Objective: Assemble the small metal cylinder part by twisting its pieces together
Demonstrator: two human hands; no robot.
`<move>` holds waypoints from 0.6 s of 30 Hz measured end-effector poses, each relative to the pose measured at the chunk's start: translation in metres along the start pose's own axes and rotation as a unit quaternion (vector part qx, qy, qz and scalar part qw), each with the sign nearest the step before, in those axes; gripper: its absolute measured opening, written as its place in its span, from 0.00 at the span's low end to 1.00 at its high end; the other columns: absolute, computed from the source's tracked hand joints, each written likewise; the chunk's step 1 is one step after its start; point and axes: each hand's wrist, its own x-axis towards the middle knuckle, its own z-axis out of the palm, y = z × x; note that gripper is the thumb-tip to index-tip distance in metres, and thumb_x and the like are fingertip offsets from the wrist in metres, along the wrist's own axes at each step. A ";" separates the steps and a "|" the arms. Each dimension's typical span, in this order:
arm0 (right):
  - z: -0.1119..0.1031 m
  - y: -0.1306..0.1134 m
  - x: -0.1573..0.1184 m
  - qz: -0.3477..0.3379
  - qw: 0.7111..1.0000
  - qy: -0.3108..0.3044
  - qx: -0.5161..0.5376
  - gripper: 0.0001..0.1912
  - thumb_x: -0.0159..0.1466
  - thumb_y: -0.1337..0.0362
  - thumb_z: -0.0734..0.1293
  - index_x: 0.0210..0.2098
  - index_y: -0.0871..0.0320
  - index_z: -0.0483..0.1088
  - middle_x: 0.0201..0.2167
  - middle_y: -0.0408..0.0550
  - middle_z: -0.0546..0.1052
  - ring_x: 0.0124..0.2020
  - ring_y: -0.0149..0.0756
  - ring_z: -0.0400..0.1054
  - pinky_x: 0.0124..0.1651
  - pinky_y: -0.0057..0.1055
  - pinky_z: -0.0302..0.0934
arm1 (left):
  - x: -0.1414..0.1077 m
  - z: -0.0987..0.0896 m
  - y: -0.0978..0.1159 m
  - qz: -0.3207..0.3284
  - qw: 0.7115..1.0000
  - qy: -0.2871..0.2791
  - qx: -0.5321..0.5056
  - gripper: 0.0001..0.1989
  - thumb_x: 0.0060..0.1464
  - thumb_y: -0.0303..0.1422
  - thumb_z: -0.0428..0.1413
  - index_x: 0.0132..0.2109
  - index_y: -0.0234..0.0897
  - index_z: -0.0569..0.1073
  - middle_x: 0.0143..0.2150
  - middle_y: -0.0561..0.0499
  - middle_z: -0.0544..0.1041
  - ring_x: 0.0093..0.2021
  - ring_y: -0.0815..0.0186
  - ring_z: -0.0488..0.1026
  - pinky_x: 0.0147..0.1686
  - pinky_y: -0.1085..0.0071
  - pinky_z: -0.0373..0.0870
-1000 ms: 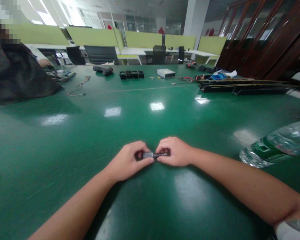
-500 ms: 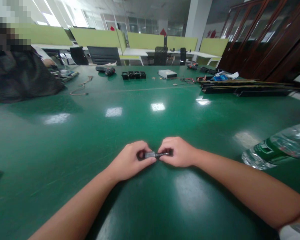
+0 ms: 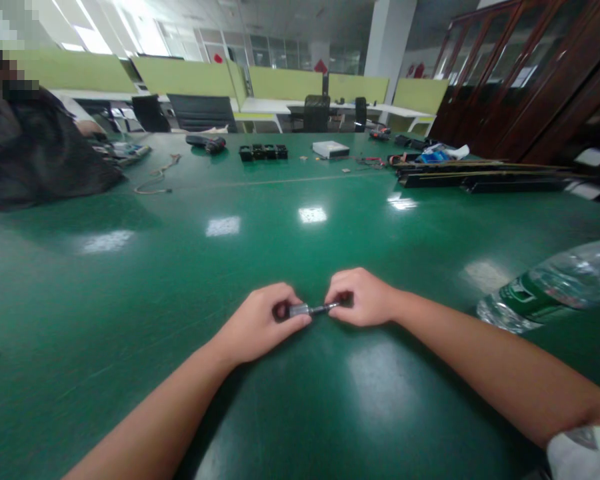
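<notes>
Just above the table, a slim pen-like tool (image 3: pixel 299 310) lies level between both hands; it has a silver-grey barrel and a thin dark shaft pointing right. My left hand (image 3: pixel 260 321) is closed in a pinch around the barrel, with thumb and forefinger on it. My right hand (image 3: pixel 364 297) pinches the far end of the dark shaft, its fingers curled and hiding the tip. A short stretch of shaft shows between the two hands. The exact kind of tool is too small to make out.
A clear bottle with a green label (image 3: pixel 540 293) lies at the right on the green table (image 3: pixel 290 413). Farther back are black blocks (image 3: pixel 263 152), a white box (image 3: pixel 331 149), a cable (image 3: pixel 155 177) and dark rails (image 3: pixel 480 177). A person in dark clothing (image 3: pixel 40 147) is at the far left.
My right hand has slid a little to the right along the shaft, so more of it shows between the hands. My left hand keeps its grip; the view has shifted slightly.
</notes>
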 end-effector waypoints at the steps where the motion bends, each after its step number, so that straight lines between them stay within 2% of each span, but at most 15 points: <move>1: -0.002 0.001 0.000 0.002 1.000 -0.004 -0.001 0.02 0.55 0.69 0.71 0.30 0.59 0.76 0.28 0.45 0.76 0.30 0.32 0.69 0.35 0.27 0.62 | 0.000 0.000 0.000 0.001 1.000 0.001 0.002 0.14 0.57 0.44 0.58 0.35 0.37 0.75 0.29 0.53 0.73 0.29 0.66 0.69 0.30 0.72 0.63; 9: -0.016 0.008 -0.002 0.031 0.999 -0.005 -0.029 0.05 0.51 0.74 0.69 0.27 0.60 0.74 0.25 0.43 0.74 0.26 0.29 0.67 0.31 0.25 0.60 | -0.001 0.000 0.001 0.000 1.000 0.008 0.017 0.15 0.57 0.46 0.58 0.34 0.37 0.74 0.29 0.53 0.73 0.29 0.66 0.69 0.30 0.72 0.63; 18: -0.006 0.002 -0.001 0.031 0.999 -0.010 -0.005 0.02 0.55 0.69 0.71 0.29 0.60 0.76 0.27 0.44 0.76 0.28 0.30 0.68 0.33 0.26 0.61 | -0.001 0.001 0.000 -0.005 1.000 0.002 0.009 0.14 0.57 0.44 0.59 0.35 0.37 0.74 0.29 0.53 0.73 0.29 0.66 0.69 0.30 0.72 0.63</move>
